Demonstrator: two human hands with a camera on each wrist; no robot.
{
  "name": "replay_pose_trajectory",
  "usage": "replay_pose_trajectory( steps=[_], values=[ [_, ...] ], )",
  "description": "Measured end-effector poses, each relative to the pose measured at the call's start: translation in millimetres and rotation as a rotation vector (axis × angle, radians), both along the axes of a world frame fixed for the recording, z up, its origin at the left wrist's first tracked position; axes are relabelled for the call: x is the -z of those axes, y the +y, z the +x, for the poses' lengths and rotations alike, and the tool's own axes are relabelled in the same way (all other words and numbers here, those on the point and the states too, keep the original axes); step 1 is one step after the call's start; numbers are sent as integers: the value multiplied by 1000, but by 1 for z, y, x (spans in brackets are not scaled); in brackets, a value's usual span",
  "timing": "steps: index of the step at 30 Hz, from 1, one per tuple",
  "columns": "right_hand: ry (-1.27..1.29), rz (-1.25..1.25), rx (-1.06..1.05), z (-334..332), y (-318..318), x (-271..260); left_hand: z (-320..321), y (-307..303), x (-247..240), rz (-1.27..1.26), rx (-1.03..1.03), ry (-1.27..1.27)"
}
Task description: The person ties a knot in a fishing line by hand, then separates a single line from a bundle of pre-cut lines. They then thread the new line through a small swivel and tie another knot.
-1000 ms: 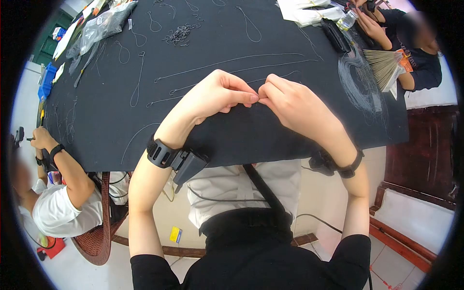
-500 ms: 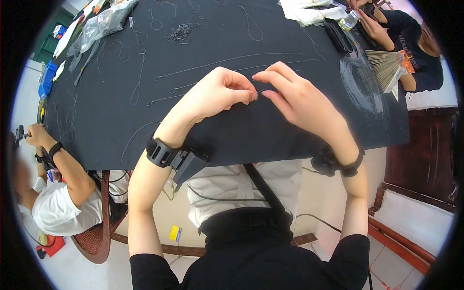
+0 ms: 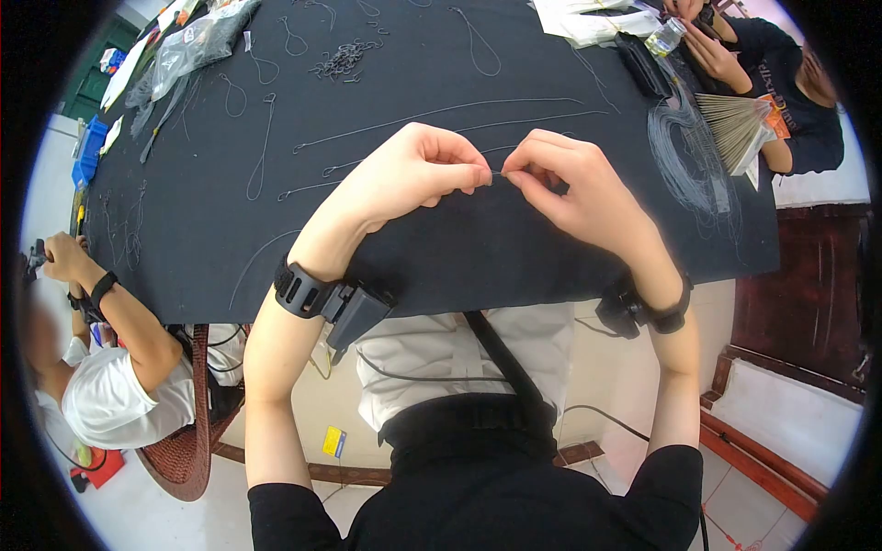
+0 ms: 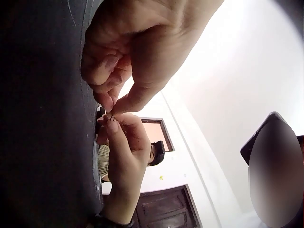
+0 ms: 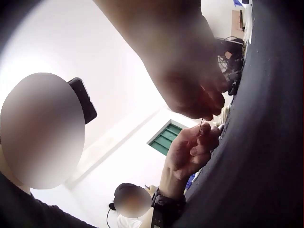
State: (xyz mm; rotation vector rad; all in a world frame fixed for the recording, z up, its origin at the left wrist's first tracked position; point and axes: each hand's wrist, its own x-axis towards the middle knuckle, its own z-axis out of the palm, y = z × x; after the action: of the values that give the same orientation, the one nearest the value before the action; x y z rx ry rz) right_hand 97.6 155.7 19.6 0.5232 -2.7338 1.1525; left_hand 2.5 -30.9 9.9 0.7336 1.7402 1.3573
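A black-clothed table point(image 3: 542, 253) is filling the middle, with a clear plastic bag point(image 3: 197, 50) lying far left and a coil of grey line point(image 3: 675, 161) spreading at right, beside a fan of thin sticks point(image 3: 735, 129). The left hand point(image 3: 418, 170) and right hand point(image 3: 577, 188) are meeting near the centre, covering parts of the long strands point(image 3: 395, 120) beyond. Farther off, small dark metal links point(image 3: 344, 60) are lying heaped. At far right, shirt lettering point(image 3: 778, 89) is showing, illegibly. Both hands are pinching a tiny thin wire point(image 3: 497, 173), bridging their fingertips.
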Motion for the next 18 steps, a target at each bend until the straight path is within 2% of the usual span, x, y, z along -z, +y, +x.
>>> replay_pose_trajectory(
  steps=[9,18],
  values=[
    [-56,-4,40,4,1,-2,-1,0,0,18,1,7],
    [63,21,0,-3,-6,2,-2,-1,1,18,5,10]
  ],
)
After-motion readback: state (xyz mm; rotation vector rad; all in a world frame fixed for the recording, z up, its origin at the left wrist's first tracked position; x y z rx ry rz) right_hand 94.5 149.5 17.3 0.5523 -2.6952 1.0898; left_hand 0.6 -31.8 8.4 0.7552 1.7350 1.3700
